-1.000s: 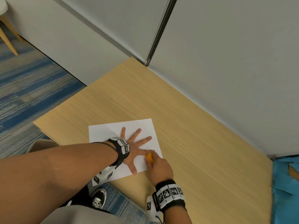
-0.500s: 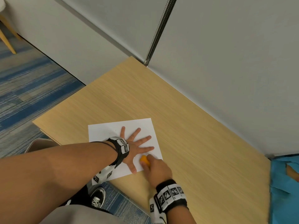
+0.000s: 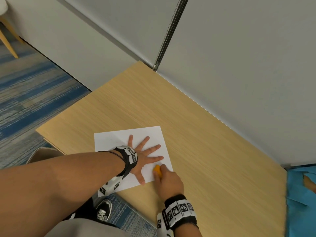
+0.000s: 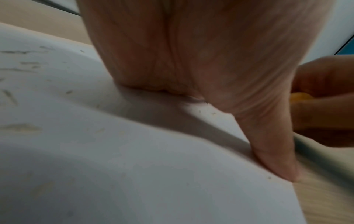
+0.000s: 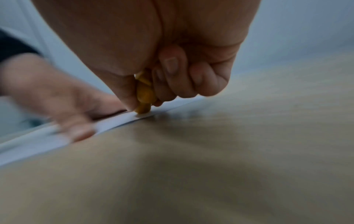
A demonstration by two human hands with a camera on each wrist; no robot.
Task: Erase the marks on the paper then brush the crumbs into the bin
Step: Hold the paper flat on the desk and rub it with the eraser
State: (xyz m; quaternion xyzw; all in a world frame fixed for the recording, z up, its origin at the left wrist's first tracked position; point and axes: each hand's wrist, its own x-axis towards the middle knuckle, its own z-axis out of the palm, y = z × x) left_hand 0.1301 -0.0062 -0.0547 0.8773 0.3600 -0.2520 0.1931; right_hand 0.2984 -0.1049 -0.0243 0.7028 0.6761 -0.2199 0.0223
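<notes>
A white sheet of paper [image 3: 111, 139] lies on the wooden table [image 3: 205, 151] near its front edge. My left hand [image 3: 145, 156] lies flat on the sheet with fingers spread, pressing it down. My right hand [image 3: 168, 182] pinches a yellow eraser [image 3: 157, 169], whose tip touches the paper near its right corner, between my left thumb and index finger. The right wrist view shows the eraser [image 5: 144, 97] held between thumb and curled fingers, pressed on the paper's edge [image 5: 118, 121]. Small grey crumbs [image 4: 26, 65] and faint marks dot the paper in the left wrist view.
A grey partition wall [image 3: 239, 65] runs along the table's far edge. Something blue [image 3: 301, 202] sits off the table's right end. Below the front edge are blue carpet [image 3: 25, 100], my shoe [image 3: 103, 211] and a chair seat [image 3: 42, 154].
My right hand has rubbed the eraser back and forth over the paper's right corner: left toward the thumb, then back out. The left hand has stayed flat on the sheet.
</notes>
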